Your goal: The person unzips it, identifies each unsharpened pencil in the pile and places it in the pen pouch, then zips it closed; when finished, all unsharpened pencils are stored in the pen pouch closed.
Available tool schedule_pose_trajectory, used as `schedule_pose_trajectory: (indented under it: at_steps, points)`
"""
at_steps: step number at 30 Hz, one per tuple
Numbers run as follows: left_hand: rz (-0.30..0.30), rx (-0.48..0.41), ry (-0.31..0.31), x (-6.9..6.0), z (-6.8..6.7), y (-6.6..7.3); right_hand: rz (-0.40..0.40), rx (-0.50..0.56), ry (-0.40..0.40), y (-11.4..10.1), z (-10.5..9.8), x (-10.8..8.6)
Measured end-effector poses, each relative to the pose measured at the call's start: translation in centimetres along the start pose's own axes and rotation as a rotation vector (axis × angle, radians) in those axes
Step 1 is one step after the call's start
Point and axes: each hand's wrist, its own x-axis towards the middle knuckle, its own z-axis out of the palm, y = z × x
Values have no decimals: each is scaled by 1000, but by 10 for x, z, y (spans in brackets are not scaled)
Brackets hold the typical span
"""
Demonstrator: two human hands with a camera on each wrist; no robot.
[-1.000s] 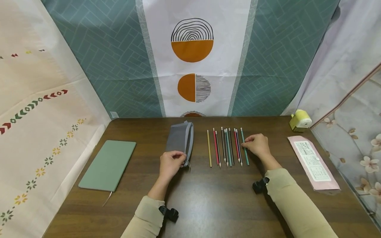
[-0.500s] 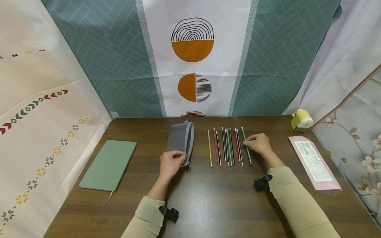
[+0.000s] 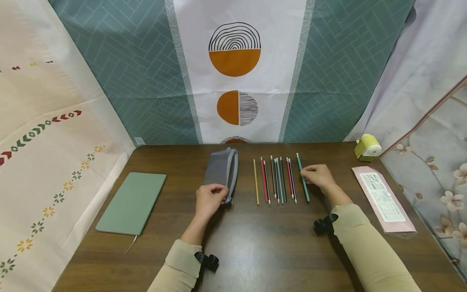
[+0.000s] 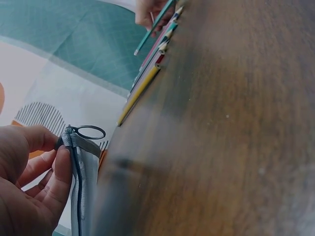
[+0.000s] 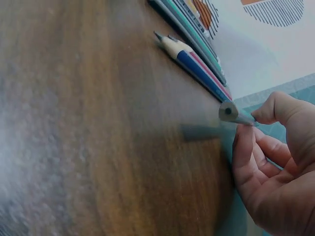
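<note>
we're looking down on a brown table (image 3: 255, 251), and both hands are grasping something. left of the frame's middle, the left hand (image 3: 210, 200) is pinching the lower right corner of a grey zip pouch (image 3: 216, 168), and in the left wrist view we're seeing a dark ring (image 4: 88, 126) sticking out just beside the fingertips. right of the middle, the right hand (image 3: 318, 177) is pinching a green pencil (image 3: 305, 186) (it's showing us its flat, unsharpened end in the right wrist view). between the two hands, more pencils (image 3: 280, 182) are lying side by side, with a yellow pencil (image 3: 256, 182) sitting nearest the pouch. at the lower left, a green notebook (image 3: 131, 202) is lying flat; towards the right edge, a yellow sharpener (image 3: 367, 148) is standing above a pink packet (image 3: 383, 198).
</note>
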Motion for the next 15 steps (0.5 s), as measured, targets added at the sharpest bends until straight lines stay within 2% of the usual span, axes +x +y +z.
schedule_pose_trajectory:
  at_steps: [7,15]
  points:
    - [-20,-1,16,2,-3,2,-19,101,-26,-9,4,-3]
    - [-7,16,32,2,-3,2,-42,220,-49,-21,11,-7]
